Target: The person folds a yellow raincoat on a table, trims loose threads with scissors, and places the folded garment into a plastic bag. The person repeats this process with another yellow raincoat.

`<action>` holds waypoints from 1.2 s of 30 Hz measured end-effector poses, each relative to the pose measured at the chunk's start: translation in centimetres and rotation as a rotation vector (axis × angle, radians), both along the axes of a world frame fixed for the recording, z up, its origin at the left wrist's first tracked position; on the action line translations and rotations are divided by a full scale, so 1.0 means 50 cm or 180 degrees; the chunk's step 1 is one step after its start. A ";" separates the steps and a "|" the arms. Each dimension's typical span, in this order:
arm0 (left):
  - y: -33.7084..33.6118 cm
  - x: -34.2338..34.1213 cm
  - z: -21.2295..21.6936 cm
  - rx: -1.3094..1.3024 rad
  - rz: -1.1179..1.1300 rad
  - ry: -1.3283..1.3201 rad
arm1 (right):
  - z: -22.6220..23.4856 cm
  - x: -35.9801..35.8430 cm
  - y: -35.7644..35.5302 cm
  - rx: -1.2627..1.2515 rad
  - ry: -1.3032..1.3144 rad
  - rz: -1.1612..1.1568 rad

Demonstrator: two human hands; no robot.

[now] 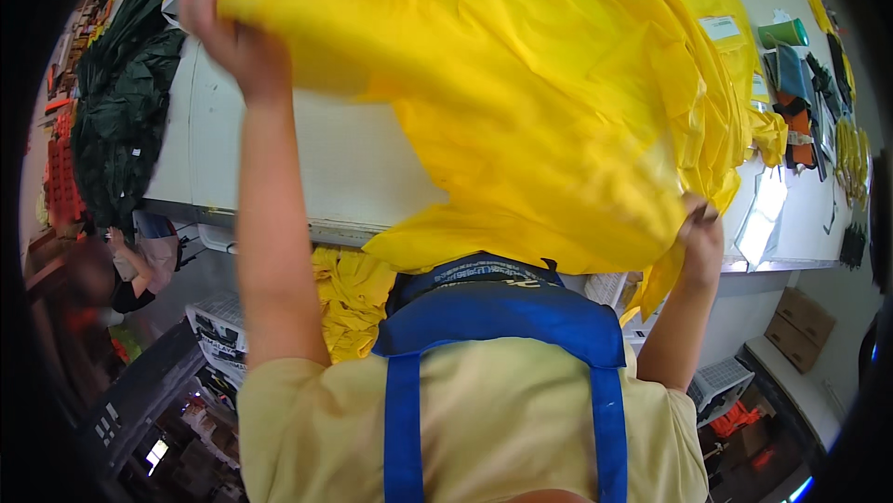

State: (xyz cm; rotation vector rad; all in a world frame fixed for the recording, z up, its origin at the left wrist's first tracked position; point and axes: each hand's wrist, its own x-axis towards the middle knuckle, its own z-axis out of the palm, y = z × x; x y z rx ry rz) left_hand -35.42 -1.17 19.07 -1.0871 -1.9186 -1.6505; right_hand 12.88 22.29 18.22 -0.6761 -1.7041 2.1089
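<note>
A large sheet of thin yellow fabric point(530, 112) spreads over the white table point(326, 159) and hangs past its near edge to my blue apron. My left hand point(237, 38), raised at the upper left with the arm stretched out, is closed on the fabric's left edge; both are smeared by motion. Lower down on the right, my right hand point(702, 229) pinches the fabric's near right edge. More yellow fabric lies bunched along the right side, with a white label point(719, 28) on it.
Dark green fabric point(130, 103) is heaped at the table's left end. A green roll point(783, 33) and small tools lie on the right. Below the near edge is a yellow cloth pile point(349, 298). Another person point(130, 271) is at the far left. Cardboard boxes point(800, 326) stand at right.
</note>
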 end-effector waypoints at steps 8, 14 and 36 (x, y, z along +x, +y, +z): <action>0.362 0.110 -0.019 -0.2082 -0.1755 0.0899 | -0.161 -0.005 0.222 0.1930 -0.2987 -0.0754; 0.178 0.208 -0.287 -0.3245 -0.0118 -0.0554 | -0.152 -0.158 0.171 0.3065 -0.2243 -0.1265; 0.076 0.293 -0.299 -0.1684 -0.1320 0.0390 | -0.233 -0.415 0.121 0.4033 -0.0659 0.0742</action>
